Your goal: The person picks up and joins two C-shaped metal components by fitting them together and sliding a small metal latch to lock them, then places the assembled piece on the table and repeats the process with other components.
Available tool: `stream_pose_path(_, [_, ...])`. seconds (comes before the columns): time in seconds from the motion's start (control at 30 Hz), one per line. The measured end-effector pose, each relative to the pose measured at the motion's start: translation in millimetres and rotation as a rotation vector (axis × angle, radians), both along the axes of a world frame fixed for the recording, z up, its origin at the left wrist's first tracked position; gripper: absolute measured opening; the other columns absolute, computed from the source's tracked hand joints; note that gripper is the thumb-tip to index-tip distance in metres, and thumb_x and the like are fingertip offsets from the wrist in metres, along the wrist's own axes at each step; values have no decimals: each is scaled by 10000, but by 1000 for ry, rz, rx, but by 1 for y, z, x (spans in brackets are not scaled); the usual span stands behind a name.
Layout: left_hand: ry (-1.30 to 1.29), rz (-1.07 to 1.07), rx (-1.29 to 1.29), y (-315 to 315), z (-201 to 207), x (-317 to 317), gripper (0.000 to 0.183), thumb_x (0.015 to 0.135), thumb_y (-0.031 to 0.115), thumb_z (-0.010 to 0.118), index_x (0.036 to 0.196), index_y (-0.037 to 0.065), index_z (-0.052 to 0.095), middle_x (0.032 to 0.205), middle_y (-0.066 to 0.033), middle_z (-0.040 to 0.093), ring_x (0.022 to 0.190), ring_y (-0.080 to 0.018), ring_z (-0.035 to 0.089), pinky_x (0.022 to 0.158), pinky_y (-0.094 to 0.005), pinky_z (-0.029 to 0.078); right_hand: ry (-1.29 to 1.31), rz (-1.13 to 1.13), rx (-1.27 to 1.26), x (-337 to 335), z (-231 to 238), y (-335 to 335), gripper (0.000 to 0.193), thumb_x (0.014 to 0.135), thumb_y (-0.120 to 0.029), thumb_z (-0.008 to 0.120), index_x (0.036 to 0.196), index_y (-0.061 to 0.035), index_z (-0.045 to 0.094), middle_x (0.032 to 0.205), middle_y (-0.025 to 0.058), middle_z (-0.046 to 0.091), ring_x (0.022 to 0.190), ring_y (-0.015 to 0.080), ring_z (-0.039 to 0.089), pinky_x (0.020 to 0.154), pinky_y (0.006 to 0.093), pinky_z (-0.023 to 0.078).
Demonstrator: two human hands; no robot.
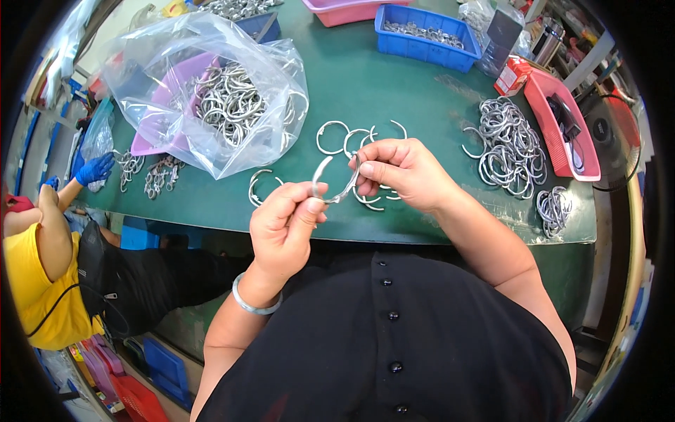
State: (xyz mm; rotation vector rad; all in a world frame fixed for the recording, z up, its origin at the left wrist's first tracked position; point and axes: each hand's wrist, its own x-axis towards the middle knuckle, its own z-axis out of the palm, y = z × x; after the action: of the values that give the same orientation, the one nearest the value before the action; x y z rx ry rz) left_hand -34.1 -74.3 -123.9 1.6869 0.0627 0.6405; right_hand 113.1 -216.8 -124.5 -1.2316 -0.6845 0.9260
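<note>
Both of my hands meet above the near edge of the green table point(394, 91). Between them is a shiny silver metal ring point(336, 200), open at its top. My left hand point(285, 221) pinches its left side between thumb and fingers. The right side is pinched by my right hand point(401, 171), whose fingers hide part of it. A loose round ring point(318, 133) lies just beyond my hands. Several curved metal pieces point(369, 206) rest under and around my right hand. Left of my left hand lies an open ring point(252, 188).
A heap of metal rings point(506, 148) and a smaller bundle point(554, 211) lie at right, by a pink bin point(545, 105). At left, a clear bag point(281, 91) lines a purple bin point(144, 141) of rings. A blue bin point(422, 53) stands behind. A co-worker's blue-gloved hand point(95, 169) shows at far left.
</note>
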Motion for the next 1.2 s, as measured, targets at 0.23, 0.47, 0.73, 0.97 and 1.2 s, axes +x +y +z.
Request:
stream_pose_path(0.23, [-120,-92,392,-5,12,7,95,784,-31,552,874,-47,578,721,-73,547,569,-82,507,512,-181,404,44,-15,33,-1,-9,1,136,831,-73,533,926,8,586,753,31,600,638,79,557,613,219,471])
stream_pose_path(0.47, [-164,-68,473,-6,16,7,103,751,-42,578,854,-34,582,701,-76,568,581,-119,525,523,-206,410,64,-27,53,-2,-10,1,141,829,-79,539,929,6,591,765,38,607,646,86,563,622,225,478])
stream_pose_path(0.73, [-175,-59,522,-9,19,8,92,750,-37,579,842,-31,580,707,-77,577,579,-119,529,523,-206,415,82,-7,25,-5,-13,1,139,833,-77,531,926,8,589,752,41,604,642,89,567,609,227,482])
stream_pose_path(0.97, [38,-67,190,-13,18,6,90,809,23,549,874,-28,583,713,-28,552,560,-45,485,502,-161,396,137,38,-21,-8,-18,0,140,840,-92,524,921,4,585,744,44,604,635,97,570,600,228,480])
stream_pose_path(1.2, [96,81,115,-7,12,5,132,855,72,494,919,-15,572,707,-13,549,559,-41,490,510,-153,393,133,-13,21,-8,-10,-7,140,828,-110,549,904,2,584,740,42,602,630,100,567,596,226,476])
